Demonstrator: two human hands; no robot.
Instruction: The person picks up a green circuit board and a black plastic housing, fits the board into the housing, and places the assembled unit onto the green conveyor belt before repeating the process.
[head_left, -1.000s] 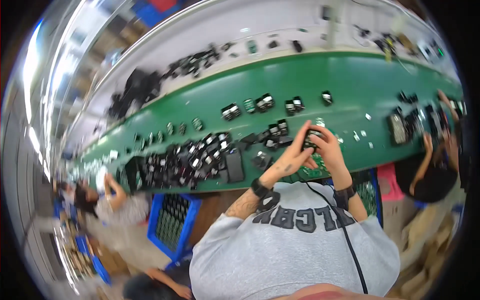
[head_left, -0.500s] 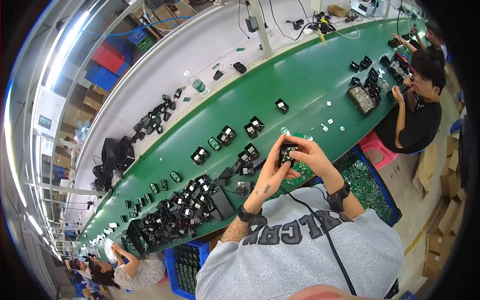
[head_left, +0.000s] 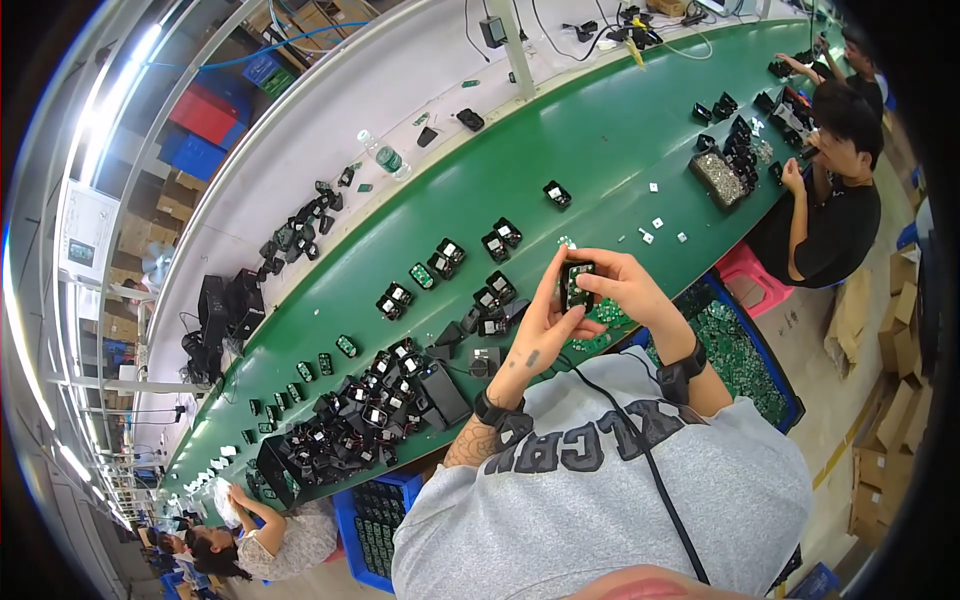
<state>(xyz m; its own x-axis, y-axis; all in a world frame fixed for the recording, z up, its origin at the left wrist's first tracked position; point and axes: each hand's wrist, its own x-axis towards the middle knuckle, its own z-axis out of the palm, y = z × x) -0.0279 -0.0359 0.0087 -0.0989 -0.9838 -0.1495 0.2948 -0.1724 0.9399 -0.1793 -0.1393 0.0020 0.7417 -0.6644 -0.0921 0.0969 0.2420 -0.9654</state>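
Observation:
Between both hands, above the near edge of the green bench, is a small black plastic case with a green circuit board inside. My left hand closes around its left side and lower end. My right hand grips it from the right, its thumb on the board's face. Below my hands lie loose green circuit boards, partly covered by the fingers. Left of my left hand sit open black cases with white parts inside and a small black box.
A heap of black cases covers the bench's near left, with case groups beyond. Blue crates of boards stand at right and below left. A co-worker sits at right, another at left.
The case in my hands has turned so that more of its circuit board faces up. My right thumb has shifted on it. The whole view has moved slightly.

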